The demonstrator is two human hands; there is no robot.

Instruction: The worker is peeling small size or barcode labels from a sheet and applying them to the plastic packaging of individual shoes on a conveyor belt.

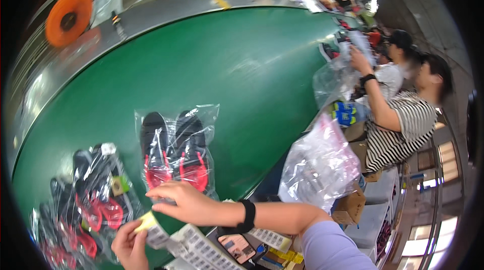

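My left hand (pixel 132 244), at the lower left, pinches the yellowish end of a strip of white printed labels (pixel 194 247) that runs off to the right. My right hand (pixel 186 202) reaches across just above it, palm down, fingers stretched and thumb apart. It overlaps the lower end of a clear plastic bag with a pair of black and red shoes (pixel 189 131); whether it touches the bag I cannot tell. Left of these, several more bagged black and red shoes (pixel 96 189) lie close together, one bag bearing a green-yellow tag (pixel 120 185).
Everything lies on a long green conveyor belt (pixel 242 73) with a metal rim. A phone (pixel 237 248) lies by the labels. Clear plastic bags (pixel 320 161) bulge at the right edge, before a co-worker in a striped shirt (pixel 403 128). An orange disc (pixel 69 17) stands beyond the belt.
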